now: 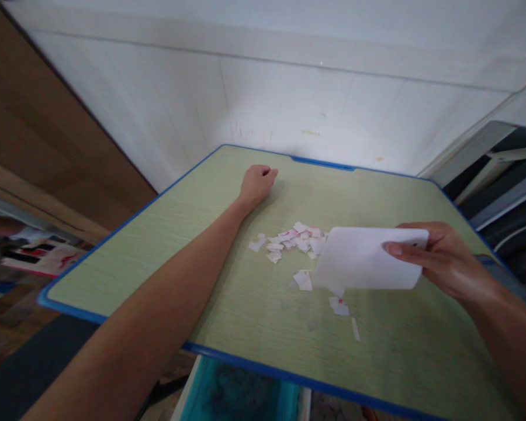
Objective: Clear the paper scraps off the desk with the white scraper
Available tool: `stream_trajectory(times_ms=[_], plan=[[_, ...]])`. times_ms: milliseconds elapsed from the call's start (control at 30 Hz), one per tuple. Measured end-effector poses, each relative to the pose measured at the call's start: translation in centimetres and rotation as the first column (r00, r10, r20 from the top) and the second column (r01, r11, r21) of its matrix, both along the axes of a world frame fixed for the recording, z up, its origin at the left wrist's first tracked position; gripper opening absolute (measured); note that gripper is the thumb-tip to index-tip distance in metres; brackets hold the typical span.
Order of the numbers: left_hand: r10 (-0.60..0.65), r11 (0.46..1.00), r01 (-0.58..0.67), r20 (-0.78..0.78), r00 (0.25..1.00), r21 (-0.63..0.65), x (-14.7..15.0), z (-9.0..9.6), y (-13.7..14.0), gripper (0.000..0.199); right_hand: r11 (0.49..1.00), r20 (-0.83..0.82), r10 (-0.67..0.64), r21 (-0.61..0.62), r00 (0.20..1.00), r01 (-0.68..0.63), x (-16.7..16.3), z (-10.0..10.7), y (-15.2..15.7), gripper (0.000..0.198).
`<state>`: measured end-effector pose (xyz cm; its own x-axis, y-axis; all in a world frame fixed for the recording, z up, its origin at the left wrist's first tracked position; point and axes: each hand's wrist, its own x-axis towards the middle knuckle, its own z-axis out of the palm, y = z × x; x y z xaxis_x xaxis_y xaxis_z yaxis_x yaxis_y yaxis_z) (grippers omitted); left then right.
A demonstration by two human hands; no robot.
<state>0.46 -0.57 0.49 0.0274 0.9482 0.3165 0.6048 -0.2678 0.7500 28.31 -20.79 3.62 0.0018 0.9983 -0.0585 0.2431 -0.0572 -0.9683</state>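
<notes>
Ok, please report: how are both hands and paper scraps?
Right hand gripping white card. Left hand curled over table. Paper scraps scattered; card partly covers view.

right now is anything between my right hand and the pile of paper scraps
Yes: the flat white piece in your right hand lies between it and the paper scraps, hiding some from this view. Nothing else visible stands between them.

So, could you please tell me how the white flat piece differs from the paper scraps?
The white flat piece is single and large, while the paper scraps are many and small. The piece is held in the right hand; the scraps lie on the table. Both look mostly white.
</notes>
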Motion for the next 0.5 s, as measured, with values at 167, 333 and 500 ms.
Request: stream_trajectory(times_ms=[167, 333, 500], plan=[[0.004, 1.000, -0.004, 0.005, 1.000, 0.009, -0.04, -0.25, 0.24, 0.039, 0.997, -0.039, -0.063, 0.041, 0.997, 0.064, 0.23, -0.01, -0.14, 0.028], [0.003, 1.000, -0.003, 0.016, 1.000, 0.012, -0.03, -0.38, 0.26, 0.038, 1.000, 0.013, -0.029, 0.001, 0.999, 0.029, 0.17, -0.15, 0.01, 0.027], [0.014, 1.000, -0.014, 0.011, 1.000, 0.005, 0.07, -0.17, 0.08, 0.039, 0.997, 0.052, -0.077, 0.025, 0.996, 0.075, 0.50, 0.18, -0.05, 0.030]])
